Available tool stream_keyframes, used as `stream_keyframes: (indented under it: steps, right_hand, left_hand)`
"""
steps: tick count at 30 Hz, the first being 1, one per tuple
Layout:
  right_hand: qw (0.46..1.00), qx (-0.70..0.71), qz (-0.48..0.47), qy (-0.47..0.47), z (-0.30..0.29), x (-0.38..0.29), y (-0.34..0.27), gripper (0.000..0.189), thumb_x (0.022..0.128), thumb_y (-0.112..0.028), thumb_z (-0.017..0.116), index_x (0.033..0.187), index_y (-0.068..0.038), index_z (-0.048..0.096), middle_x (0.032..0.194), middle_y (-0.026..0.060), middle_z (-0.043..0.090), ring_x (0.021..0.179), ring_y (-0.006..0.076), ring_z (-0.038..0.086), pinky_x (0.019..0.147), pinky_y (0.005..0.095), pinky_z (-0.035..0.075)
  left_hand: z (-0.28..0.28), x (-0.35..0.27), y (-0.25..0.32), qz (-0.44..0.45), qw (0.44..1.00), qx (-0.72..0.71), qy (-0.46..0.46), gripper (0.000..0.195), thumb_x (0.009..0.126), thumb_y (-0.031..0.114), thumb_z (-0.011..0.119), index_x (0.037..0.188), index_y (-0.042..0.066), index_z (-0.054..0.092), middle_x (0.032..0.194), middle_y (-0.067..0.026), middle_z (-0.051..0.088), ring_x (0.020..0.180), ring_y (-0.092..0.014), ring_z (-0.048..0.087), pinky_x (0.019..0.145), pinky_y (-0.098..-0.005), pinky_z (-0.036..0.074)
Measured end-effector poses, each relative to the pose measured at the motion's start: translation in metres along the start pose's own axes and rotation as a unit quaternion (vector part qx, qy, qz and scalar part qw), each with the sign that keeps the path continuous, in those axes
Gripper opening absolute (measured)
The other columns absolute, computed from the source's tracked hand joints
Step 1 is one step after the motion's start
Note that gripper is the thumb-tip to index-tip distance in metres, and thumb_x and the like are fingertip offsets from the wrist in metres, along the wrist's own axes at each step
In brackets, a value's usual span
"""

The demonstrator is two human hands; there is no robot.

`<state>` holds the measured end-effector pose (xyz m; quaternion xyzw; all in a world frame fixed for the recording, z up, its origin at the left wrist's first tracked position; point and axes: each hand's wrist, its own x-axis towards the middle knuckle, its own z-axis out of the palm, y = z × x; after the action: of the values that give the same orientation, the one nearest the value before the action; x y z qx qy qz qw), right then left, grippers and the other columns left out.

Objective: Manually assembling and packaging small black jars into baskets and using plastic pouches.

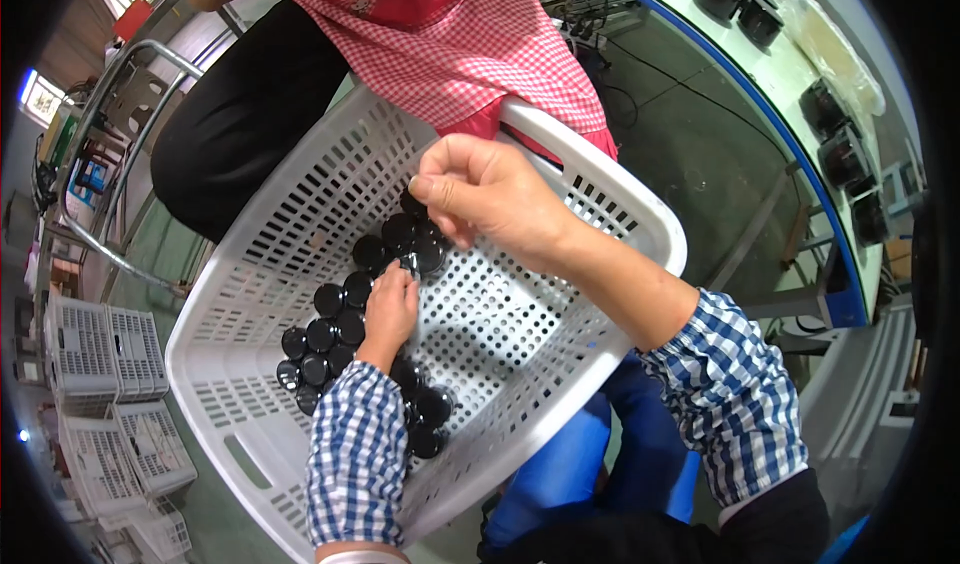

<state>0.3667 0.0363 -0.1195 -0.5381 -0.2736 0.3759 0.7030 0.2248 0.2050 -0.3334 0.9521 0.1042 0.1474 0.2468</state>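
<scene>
A large white plastic laundry-style basket (480, 339) with perforated walls and floor stands tilted across the view before me. Many glossy black round pieces, like caps or small jars (321, 334), lie grouped on its floor, mostly along the left half. My left hand (390, 305) reaches down inside, its fingertips at a shiny black piece (410, 262); whether it grips that piece is not plain. Above the basket's far part, my right hand (491, 196) is raised with thumb and index finger together and nothing visible between them. Some black pieces are hidden beneath my hands and left sleeve.
A person in a red checked apron (465, 54) sits close against the basket's far side. To the right runs a blue-edged worktable (787, 91) bearing several black containers (844, 159). A metal rail trolley (112, 166) and stacked white crates (105, 354) stand at left.
</scene>
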Motion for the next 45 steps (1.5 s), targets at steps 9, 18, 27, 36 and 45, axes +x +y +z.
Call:
stream_keyframes:
  steps: [9, 18, 27, 36, 45]
  right_hand:
    - [0.996, -0.048, -0.017, 0.067, -0.036, 0.008, 0.004, 0.013, 0.088, -0.016, 0.060, 0.088, -0.005, 0.053, 0.064, -0.0014, 0.053, 0.053, 0.0049, 0.047, 0.047, 0.0184, 0.038]
    - [0.993, -0.076, -0.038, 0.087, -0.040, 0.012, 0.009, 0.014, 0.085, -0.015, 0.061, 0.083, -0.002, 0.055, 0.059, 0.0013, 0.055, 0.048, 0.0064, 0.049, 0.044, 0.0208, 0.040]
    - [0.993, -0.059, -0.050, 0.085, -0.041, 0.012, 0.010, 0.016, 0.085, -0.015, 0.062, 0.081, -0.001, 0.054, 0.059, 0.0023, 0.056, 0.048, 0.0069, 0.050, 0.044, 0.0217, 0.041]
    - [0.994, -0.076, -0.039, 0.072, -0.040, 0.009, 0.005, 0.015, 0.087, -0.018, 0.060, 0.083, -0.004, 0.055, 0.062, -0.0011, 0.054, 0.051, 0.0046, 0.047, 0.046, 0.0193, 0.039]
    - [0.993, -0.087, -0.046, 0.071, -0.040, 0.010, 0.007, 0.016, 0.086, -0.017, 0.061, 0.082, -0.003, 0.055, 0.062, -0.0004, 0.054, 0.050, 0.0045, 0.047, 0.045, 0.0193, 0.038]
  left_hand:
    - [0.052, 0.018, 0.009, 0.028, 0.998, 0.059, 0.004, 0.016, 0.077, 0.011, 0.064, 0.086, 0.005, 0.052, 0.122, -0.0236, 0.049, 0.106, -0.037, 0.049, 0.088, -0.0446, 0.041]
    - [0.040, -0.023, 0.042, 0.036, 0.998, 0.014, -0.049, 0.012, 0.075, 0.013, 0.064, 0.085, 0.006, 0.060, 0.121, -0.0178, 0.050, 0.104, -0.034, 0.049, 0.088, -0.0432, 0.040]
    - [0.028, -0.028, 0.037, 0.090, 0.992, 0.011, -0.085, 0.014, 0.068, 0.009, 0.071, 0.080, 0.008, 0.063, 0.108, -0.0134, 0.052, 0.102, -0.034, 0.046, 0.084, -0.0409, 0.042]
    - [0.033, -0.015, 0.039, 0.124, 0.980, -0.002, -0.157, 0.014, 0.065, 0.014, 0.071, 0.079, 0.012, 0.070, 0.103, -0.0107, 0.051, 0.100, -0.031, 0.045, 0.085, -0.0406, 0.040]
    - [0.035, 0.011, 0.028, 0.136, 0.978, -0.038, -0.154, 0.016, 0.066, 0.009, 0.069, 0.081, 0.009, 0.067, 0.094, -0.0092, 0.050, 0.090, -0.030, 0.049, 0.078, -0.0379, 0.044]
